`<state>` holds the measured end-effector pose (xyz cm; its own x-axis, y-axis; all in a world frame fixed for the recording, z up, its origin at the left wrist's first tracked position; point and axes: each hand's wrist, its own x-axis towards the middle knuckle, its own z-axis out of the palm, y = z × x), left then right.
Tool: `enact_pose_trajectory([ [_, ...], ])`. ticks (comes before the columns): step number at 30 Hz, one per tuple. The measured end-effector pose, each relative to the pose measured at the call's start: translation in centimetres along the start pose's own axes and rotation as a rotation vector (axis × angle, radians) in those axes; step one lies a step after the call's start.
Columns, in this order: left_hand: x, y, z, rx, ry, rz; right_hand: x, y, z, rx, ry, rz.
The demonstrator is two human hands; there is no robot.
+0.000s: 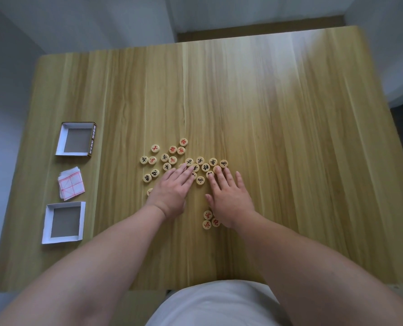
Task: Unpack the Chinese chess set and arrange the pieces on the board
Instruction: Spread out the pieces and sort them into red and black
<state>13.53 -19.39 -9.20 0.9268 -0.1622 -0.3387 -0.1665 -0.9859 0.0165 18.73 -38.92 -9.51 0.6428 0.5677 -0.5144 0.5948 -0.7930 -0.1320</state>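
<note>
Several round wooden chess pieces (pixel 173 149) with red or black characters lie loose on the wooden table (pixel 278 137), scattered around the middle. My left hand (pixel 172 191) lies flat with straight fingers, its fingertips touching pieces in the pile. My right hand (pixel 231 196) is flat too, fingers spread, fingertips on pieces (pixel 217 169) at the pile's right side. Three pieces (pixel 207 224) sit close to my right wrist. The folded paper board (pixel 71 185), white with red lines, lies at the left between the two box halves.
An open white box half (pixel 77 139) stands at the left, a second one (pixel 64 222) nearer to me. The table's left edge runs just beyond them. Bare wood stretches across the far and right parts of the table.
</note>
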Motion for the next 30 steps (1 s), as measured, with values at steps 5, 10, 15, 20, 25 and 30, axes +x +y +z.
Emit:
enact_pose_trajectory([
  [5,1.3,0.9,-0.8,-0.039,0.023,-0.063,0.1,0.5,-0.4,-0.012,0.041,-0.023],
  [10,1.1,2.0,0.3,-0.123,0.037,-0.069,0.3,1.8,-0.5,-0.041,0.01,-0.079],
  [15,1.6,3.9,0.6,-0.217,-0.021,-0.162,0.6,2.5,-0.5,-0.05,-0.028,-0.093],
  [20,2.0,5.1,0.8,-0.247,-0.119,-0.235,0.8,2.8,-0.6,-0.056,-0.018,-0.123],
  [25,2.1,5.1,0.7,-0.153,-0.075,-0.256,1.0,3.1,-0.7,-0.068,0.027,-0.155],
  [30,2.5,4.8,0.9,-0.091,-0.079,-0.335,1.4,3.5,-0.6,-0.069,0.017,-0.174],
])
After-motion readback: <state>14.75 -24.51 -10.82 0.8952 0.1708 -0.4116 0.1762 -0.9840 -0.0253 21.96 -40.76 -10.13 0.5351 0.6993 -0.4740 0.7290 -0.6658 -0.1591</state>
